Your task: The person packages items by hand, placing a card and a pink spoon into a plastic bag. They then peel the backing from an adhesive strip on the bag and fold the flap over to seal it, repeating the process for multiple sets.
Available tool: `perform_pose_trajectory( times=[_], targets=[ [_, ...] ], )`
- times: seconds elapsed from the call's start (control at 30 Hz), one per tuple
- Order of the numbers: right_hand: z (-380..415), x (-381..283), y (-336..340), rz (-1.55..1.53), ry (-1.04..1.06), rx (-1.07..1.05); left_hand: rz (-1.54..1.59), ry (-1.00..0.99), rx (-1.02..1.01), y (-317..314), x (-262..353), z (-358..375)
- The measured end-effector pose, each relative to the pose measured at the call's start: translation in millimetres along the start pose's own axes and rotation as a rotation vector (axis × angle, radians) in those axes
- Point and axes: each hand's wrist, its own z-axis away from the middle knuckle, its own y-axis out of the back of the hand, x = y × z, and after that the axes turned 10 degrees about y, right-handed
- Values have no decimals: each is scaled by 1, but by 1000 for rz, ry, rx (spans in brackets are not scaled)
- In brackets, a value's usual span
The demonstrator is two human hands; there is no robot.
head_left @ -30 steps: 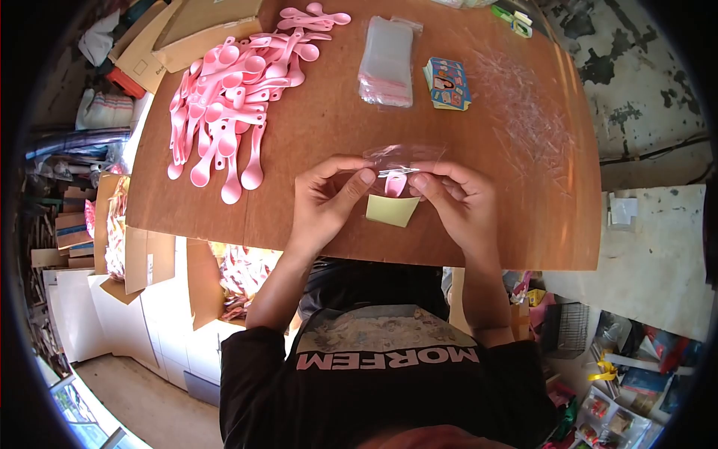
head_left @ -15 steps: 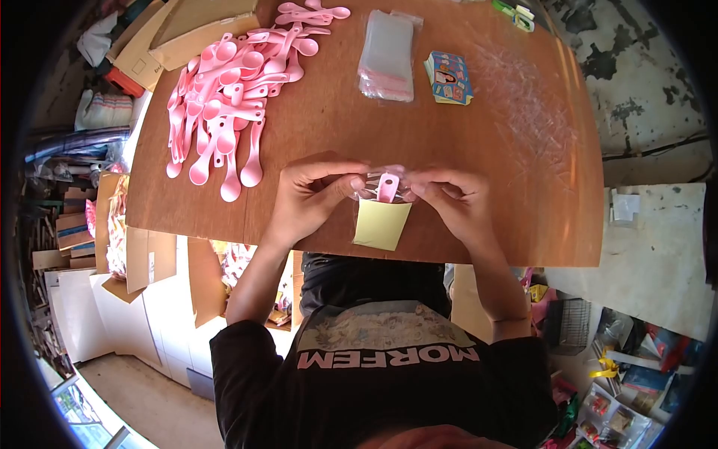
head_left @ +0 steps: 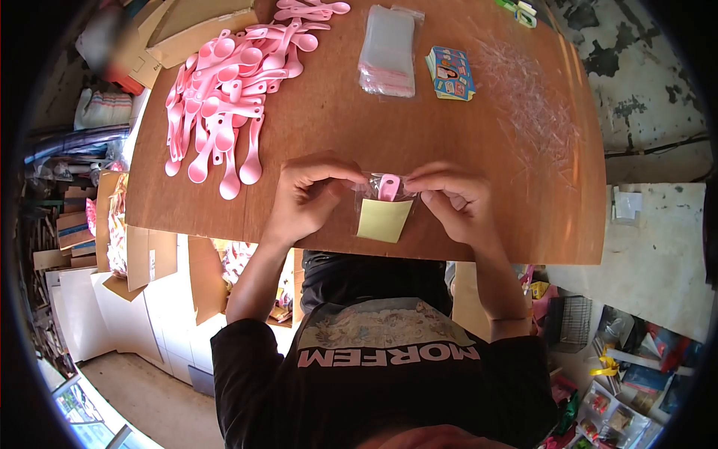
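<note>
A clear plastic bag [head_left: 365, 196] lies at the table's front edge between my hands. Inside it are a yellow card [head_left: 384, 220] and a pink spoon [head_left: 388, 187], of which only the handle end with its hole shows above the card. My left hand [head_left: 308, 196] pinches the bag's upper left corner with closed fingers. At the upper right corner, my right hand [head_left: 455, 197] has its fingertips closed on the bag's edge.
Many pink spoons [head_left: 224, 97] are heaped at the left of the wooden table [head_left: 321, 112]. Farther back lie a stack of clear bags [head_left: 387, 52] and printed cards [head_left: 451, 72]. Thin clear strips [head_left: 535, 112] are scattered at the right. A cardboard box [head_left: 202, 30] stands behind the spoons.
The bag's top edge, raised and crumpled before, now lies flatter and straighter between my fingers. Both thumbs have moved down, away from the spoon handle.
</note>
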Motion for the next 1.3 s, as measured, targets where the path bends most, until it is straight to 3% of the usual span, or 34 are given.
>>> perform_pose_trajectory(
  times=[0.27,0.33,0.43,0.5,0.57,0.63,0.7,0.77,0.8,0.83,0.93,0.97,1.03,1.1,1.13,1.17,1.2,1.3],
  targets=[
    [-4,-4,-19,-4,15,140,-140,-16,65,-6,-3,3],
    [-2,-2,-19,-13,33,131,202,104,176,-16,3,8],
    [-1,0,-17,-10,92,42,165,187,81,-18,10,18],
    [-3,-5,-14,5,139,-36,-24,188,-4,-8,8,37],
    [-8,-22,-10,-90,-42,-86,-97,269,-42,4,12,67],
    [-15,-26,4,-5,6,-154,-233,289,-140,17,20,88],
    [-20,-26,13,83,17,-228,-424,477,-147,32,8,116],
    [-26,-20,24,119,-14,-265,-602,701,-28,50,-17,145],
    [-29,-16,26,155,-45,-305,-885,769,21,50,-11,149],
    [-33,-12,26,153,-44,-305,-991,764,-93,59,-13,163],
    [-49,-1,25,190,-72,-320,-1063,864,-131,60,19,170],
    [-56,4,25,190,-67,-324,-964,787,-155,61,38,161],
    [-77,21,28,498,32,-251,-679,551,-259,70,78,148],
    [-109,44,33,645,75,-154,-464,-180,-586,82,122,134],
    [-123,61,39,720,92,-127,-256,-496,-632,72,138,129],
    [-136,78,43,797,110,-99,-185,-775,-930,74,152,127],
    [-147,89,45,803,116,-98,-190,-757,-1089,57,181,118],
    [-171,121,50,996,70,-51,-205,-909,-1090,20,209,115]
  ],
)
